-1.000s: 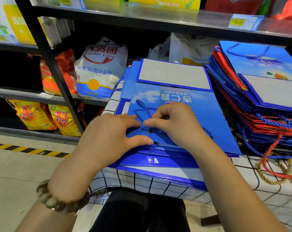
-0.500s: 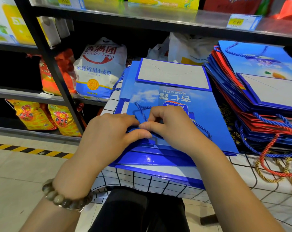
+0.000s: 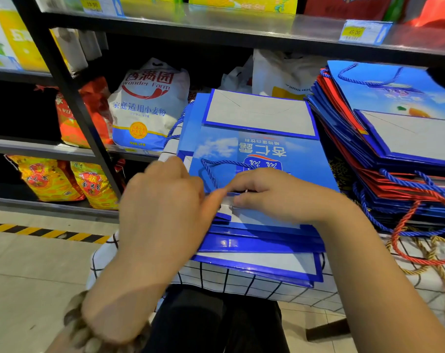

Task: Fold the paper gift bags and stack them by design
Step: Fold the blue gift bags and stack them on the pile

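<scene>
Head: bags [image 3: 262, 154] on checkered cloth [image 3: 216, 278]; shelves [image 3: 241, 26].

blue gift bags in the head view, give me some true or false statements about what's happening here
1. The left hand and the right hand are both at the near edge of the top blue bag. True.
2. That bag's rope handle is red. False: it is blue.
3. A pile of blue and red bags sits to the right of the blue stack. True.
4. The bags lie on bare wood. False: they lie on a white checked cloth.
5. A white flour sack stands on the shelf to the left, behind the stack. True.
6. The left wrist is bare. False: it wears a beaded bracelet.
</scene>
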The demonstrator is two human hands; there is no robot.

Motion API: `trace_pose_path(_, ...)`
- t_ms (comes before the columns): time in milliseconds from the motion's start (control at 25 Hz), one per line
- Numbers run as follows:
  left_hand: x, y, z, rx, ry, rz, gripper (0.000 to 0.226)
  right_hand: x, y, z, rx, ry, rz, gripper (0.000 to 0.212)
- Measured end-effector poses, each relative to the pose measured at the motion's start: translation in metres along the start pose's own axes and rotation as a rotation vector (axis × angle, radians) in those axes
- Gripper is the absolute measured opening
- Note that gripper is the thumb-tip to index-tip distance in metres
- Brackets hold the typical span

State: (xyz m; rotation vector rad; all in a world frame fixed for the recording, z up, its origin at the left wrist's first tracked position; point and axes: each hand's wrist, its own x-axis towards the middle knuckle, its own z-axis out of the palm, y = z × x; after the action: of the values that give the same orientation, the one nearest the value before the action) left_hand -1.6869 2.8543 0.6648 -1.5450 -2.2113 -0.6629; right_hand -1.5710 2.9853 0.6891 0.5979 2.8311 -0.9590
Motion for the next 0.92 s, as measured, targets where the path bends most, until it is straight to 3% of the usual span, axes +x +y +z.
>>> trace_pose_path(120, -0.005, 0.016, 0.009, 0.159, -0.115, 0.042, 0.034, 0.002, 0.003, 0.001, 0.126, 0.000, -0.028, 0.022)
trace_pose_path(360, -0.012, 0.027, 0.016, 0.246, -0.067, 0.075, 0.005, -0.001, 0.006, 0.005, 0.136, 0.087, -0.008, 0.019)
trace_pose_path(440, -0.017, 0.027, 0.015, 0.242, -0.085, 0.089, 0.008, -0.004, 0.006, 0.006, 0.096, 0.119, -0.001, 0.019)
trace_pose_path(520, -0.015, 0.021, 0.009, 0.180, -0.123, 0.081, 0.016, -0.009, 0.004, 0.009, 0.056, 0.158, -0.013, 0.018)
trace_pose_path(600, -0.006, 0.017, -0.006, -0.036, -0.221, -0.089, 0.032, -0.014, 0.004, 0.015, 0.000, 0.232, -0.030, 0.016)
trace_pose_path(680, 0.009, 0.007, -0.010, -0.276, -0.249, -0.285, 0.032, -0.020, 0.004, 0.021, -0.100, 0.319, -0.042, 0.019)
trace_pose_path(920, 0.032, 0.015, 0.015, -0.186, -0.324, -0.204, 0.023, -0.030, 0.004, 0.031, -0.348, 0.526, -0.059, 0.024)
